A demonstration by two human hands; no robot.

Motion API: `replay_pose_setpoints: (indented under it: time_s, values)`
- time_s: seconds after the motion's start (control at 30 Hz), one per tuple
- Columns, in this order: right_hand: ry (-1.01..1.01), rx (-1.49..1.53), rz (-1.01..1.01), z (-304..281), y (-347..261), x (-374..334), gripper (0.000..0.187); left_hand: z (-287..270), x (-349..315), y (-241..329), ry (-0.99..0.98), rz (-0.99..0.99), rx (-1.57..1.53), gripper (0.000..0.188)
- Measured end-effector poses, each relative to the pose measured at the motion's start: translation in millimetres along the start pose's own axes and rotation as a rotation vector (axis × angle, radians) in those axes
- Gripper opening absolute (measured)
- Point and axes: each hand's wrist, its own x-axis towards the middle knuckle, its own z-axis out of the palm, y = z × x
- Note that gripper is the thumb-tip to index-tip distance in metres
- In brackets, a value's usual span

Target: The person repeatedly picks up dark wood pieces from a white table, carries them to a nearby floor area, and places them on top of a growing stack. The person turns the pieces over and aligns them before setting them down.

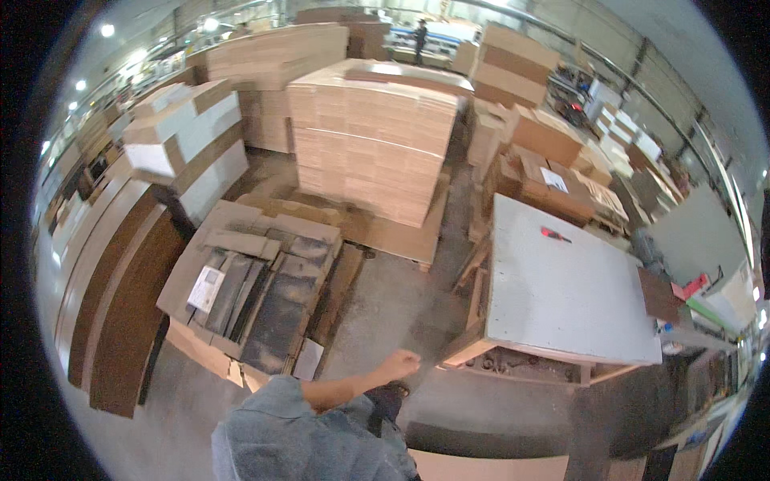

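My left hand (399, 365) hangs in front of my body, its forearm bare below a grey-blue sleeve. Its fingers are curled into a loose fist, slightly blurred, and nothing shows in them. To its left lies an opened cardboard package (265, 280) with dark flat strips, cardboard pieces and a paper sheet (207, 289) on top. On its right stands a wooden-framed table with a pale top (553, 297), apart from the hand. A small red and black tool (555, 236) rests on that tabletop. My right hand is out of the picture.
Ahead rises a tall stack of wood-coloured boards (369, 144). White and brown cartons (188, 140) stand at the left, near long brown panels (120, 313). More cartons (545, 184) sit behind the table. A person (420, 40) stands far back. Grey floor (385, 297) runs between.
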Motion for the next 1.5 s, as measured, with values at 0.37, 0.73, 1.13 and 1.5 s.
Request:
replay_pose_setpoints:
  time_s: [0.37,0.73,1.13,1.5]
  values:
    - [0.347,0.291,-0.238,49.1,-6.4,-11.2,0.028,168.0,273.1,205.2,-0.301,0.372,0.783,0.053]
    - [0.568,0.272,0.166,106.3,34.5,31.8,0.049,240.4,420.9,109.1,-0.257,0.675,1.005,0.060]
    - [0.687,0.353,0.014,-83.2,-68.3,169.1,0.038,258.8,413.6,75.8,0.010,0.923,1.252,0.044]
    - [0.802,0.299,0.059,-278.5,-244.1,227.9,0.029,402.6,514.3,96.3,-0.029,0.455,1.398,0.056]
